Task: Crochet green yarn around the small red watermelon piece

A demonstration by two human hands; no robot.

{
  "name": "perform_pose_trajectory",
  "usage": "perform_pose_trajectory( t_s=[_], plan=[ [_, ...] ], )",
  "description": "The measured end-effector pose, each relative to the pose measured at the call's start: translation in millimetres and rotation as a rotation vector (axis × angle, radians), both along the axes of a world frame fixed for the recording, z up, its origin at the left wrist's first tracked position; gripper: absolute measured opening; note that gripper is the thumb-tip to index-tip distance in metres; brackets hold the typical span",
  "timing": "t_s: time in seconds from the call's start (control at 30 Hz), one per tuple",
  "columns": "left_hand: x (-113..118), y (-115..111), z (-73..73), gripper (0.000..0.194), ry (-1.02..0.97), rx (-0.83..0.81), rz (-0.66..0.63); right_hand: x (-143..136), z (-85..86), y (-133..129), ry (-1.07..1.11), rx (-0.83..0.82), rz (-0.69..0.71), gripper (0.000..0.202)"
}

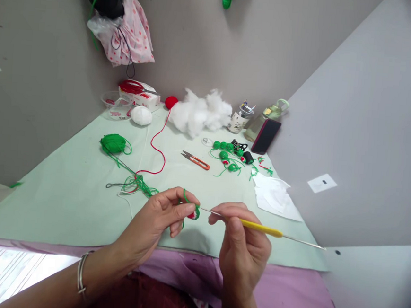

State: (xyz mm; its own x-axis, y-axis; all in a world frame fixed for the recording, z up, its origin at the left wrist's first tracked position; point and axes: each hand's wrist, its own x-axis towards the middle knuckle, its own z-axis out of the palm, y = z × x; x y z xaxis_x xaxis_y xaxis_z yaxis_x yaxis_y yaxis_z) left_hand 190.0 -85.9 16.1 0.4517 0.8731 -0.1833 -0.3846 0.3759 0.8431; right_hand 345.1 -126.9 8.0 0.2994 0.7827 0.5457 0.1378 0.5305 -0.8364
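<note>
My left hand (167,212) pinches a small crochet piece (196,213) in green, white and red. A strand of green yarn loops over its index finger. In my right hand (243,242) is a crochet hook (262,228) with a yellow handle and metal at both ends. One metal tip reaches to the edge of the crochet piece; whether it is inside a stitch is too small to tell. Left of my left hand lies a tangle of green yarn (141,185), with red and white strands running into it.
Orange thread snips (196,160) lie mid-table. Behind are white stuffing (198,113), a red yarn ball (171,102), a white yarn ball (141,116) and a pen cup (240,119). Small green crochet balls (230,147), a phone (265,136) and white paper (275,195) sit right; a green yarn ball (114,143) sits left.
</note>
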Motion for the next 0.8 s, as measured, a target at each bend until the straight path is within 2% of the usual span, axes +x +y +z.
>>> perform_pose_trajectory(
  t_s=[0.8],
  plan=[
    [2.1,1.4,-0.6,0.012,0.019,0.054,-0.01,-2.2,1.0,0.6,-0.04,0.001,0.017,0.021]
  ],
)
